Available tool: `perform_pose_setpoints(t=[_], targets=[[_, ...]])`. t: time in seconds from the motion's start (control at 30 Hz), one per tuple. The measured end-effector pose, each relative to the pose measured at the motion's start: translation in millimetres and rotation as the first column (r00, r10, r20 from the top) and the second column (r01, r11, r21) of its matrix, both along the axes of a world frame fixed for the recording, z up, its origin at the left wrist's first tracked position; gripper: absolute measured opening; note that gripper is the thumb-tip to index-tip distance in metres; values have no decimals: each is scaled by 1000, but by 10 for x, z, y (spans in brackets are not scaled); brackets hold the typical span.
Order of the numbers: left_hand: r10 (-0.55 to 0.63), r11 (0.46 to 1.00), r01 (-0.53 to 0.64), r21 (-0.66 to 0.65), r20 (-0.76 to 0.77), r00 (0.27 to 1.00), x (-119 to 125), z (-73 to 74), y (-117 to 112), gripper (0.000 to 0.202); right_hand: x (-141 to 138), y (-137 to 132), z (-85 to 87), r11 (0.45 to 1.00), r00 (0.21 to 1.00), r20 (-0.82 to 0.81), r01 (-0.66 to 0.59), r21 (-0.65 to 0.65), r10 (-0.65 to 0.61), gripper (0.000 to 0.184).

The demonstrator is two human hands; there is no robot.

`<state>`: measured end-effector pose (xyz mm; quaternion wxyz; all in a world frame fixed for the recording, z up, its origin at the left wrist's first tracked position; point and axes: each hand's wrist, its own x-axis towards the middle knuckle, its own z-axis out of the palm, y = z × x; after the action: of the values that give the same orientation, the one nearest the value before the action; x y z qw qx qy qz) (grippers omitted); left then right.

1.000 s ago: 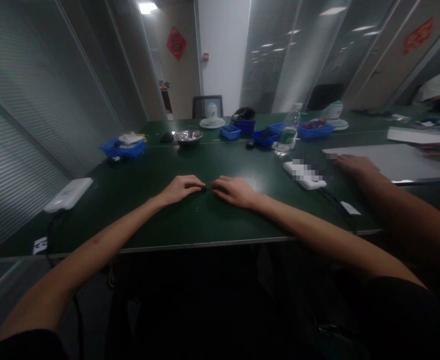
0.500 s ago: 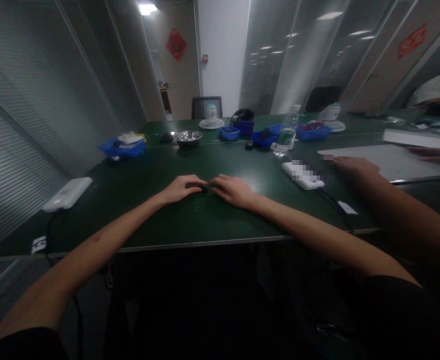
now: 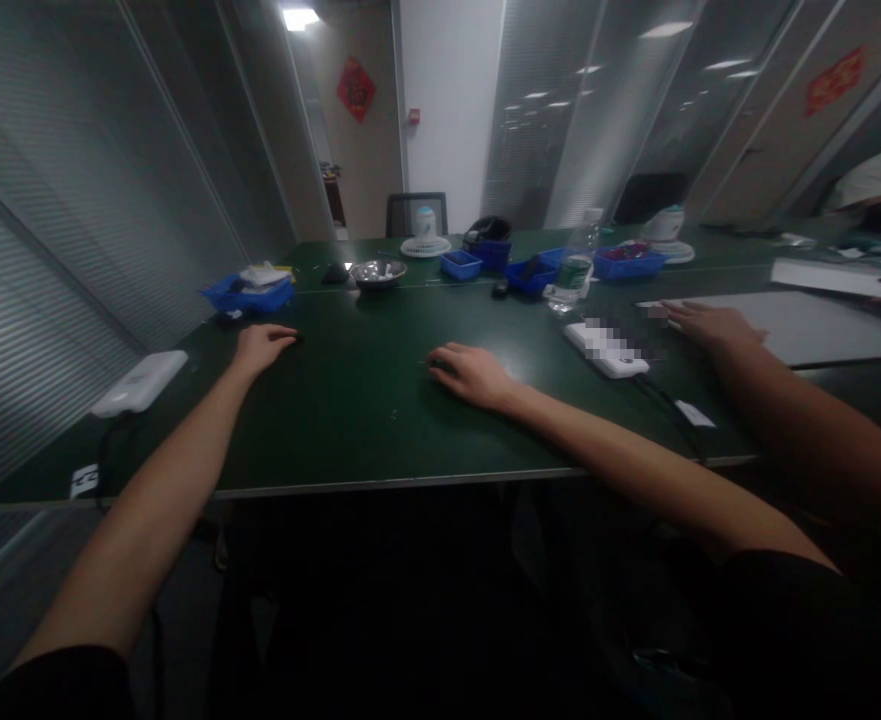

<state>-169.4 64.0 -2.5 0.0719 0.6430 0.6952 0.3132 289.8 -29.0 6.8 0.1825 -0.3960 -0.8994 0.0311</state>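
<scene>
My left hand (image 3: 260, 347) is over the left part of the dark green table (image 3: 350, 430), fingers pinched together. At its fingertips shows a small dark piece (image 3: 299, 338), too small to name. My right hand (image 3: 474, 374) rests near the middle of the table with its fingers curled and thumb close to them. Something thin and faint pokes out at its fingertips; what it is cannot be made out. The two hands are well apart.
Along the back stand a blue tray (image 3: 249, 296), a metal bowl (image 3: 378, 276), a small fan (image 3: 426, 240) and more blue bins. A water bottle (image 3: 571, 275) and a white power strip (image 3: 606, 352) are to the right. Another person's hand (image 3: 714, 325) rests on a pale board (image 3: 792, 330).
My left hand has moved left and away from my right hand, carrying the small dark piece. My right hand has hardly moved.
</scene>
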Motion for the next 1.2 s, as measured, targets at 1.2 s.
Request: perform_pose_setpoints(t=[1.2], targets=[[-844,533,845,51,102,526,1771,-17,-680,27,-39,-13,-28,988,988,18,-154,5,153,34]])
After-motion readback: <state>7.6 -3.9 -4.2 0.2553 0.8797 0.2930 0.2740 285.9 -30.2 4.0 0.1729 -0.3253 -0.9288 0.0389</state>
